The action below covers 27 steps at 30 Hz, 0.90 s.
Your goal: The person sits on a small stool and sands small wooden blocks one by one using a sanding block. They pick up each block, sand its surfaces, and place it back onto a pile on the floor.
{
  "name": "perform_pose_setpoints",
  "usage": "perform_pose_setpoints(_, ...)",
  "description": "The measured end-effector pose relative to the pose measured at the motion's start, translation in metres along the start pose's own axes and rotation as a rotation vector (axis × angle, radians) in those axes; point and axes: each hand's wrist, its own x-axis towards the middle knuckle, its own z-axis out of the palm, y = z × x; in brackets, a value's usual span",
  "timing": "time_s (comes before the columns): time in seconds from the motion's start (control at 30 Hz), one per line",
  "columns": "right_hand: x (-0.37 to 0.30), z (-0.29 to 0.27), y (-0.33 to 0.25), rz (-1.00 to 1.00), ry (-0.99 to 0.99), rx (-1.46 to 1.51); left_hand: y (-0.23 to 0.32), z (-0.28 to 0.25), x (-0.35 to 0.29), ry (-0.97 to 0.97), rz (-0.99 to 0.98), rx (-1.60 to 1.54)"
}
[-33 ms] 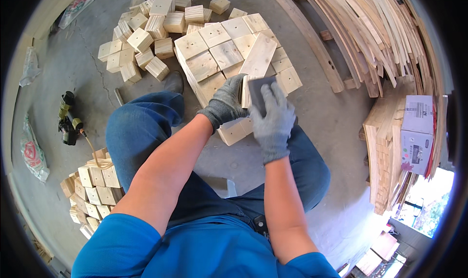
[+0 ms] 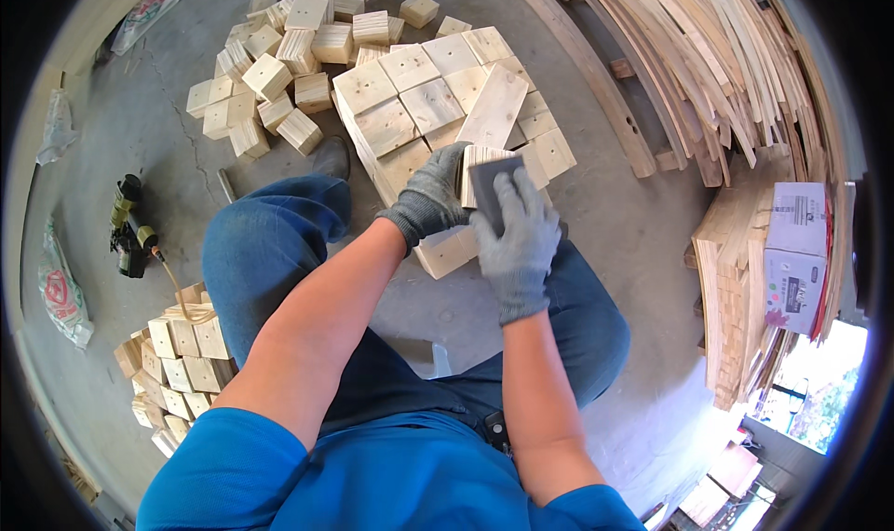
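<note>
My left hand (image 2: 430, 188), in a grey knit glove, is closed around the side of a pale wooden block (image 2: 472, 170) with striped grain on its edge. Across that block's face lies a dark grey sanding block (image 2: 491, 194), pressed under the gloved fingers of my right hand (image 2: 518, 250). Both hands are above the near end of a close-set array of wooden blocks (image 2: 433, 105). A short flat board (image 2: 496, 107) rests on top of the array, just beyond the held block. The held block's underside is hidden.
Loose wooden blocks (image 2: 298, 51) lie heaped at far left; more blocks (image 2: 186, 354) are stacked at near left. A nail gun (image 2: 133, 228) with a hose lies on the floor. Long wood strips (image 2: 689, 61) and a carton (image 2: 796, 251) stand at right.
My right hand and the sanding block have slid slightly toward me and to the left over the wooden block. The left hand keeps its place.
</note>
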Motion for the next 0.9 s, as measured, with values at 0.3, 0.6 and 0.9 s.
perform_pose_setpoints(0.3,-0.011,0.005,0.002,-0.086,0.028,0.007,-0.001,0.0,0.002,-0.006,0.052,-0.057)
perform_pose_setpoints(0.6,0.109,0.024,0.017,0.002,-0.034,0.035,-0.012,0.007,0.0,-0.027,0.062,-0.112)
perform_pose_setpoints(0.9,0.067,-0.023,0.103,0.07,0.012,0.087,0.009,-0.003,-0.003,-0.061,-0.038,-0.062)
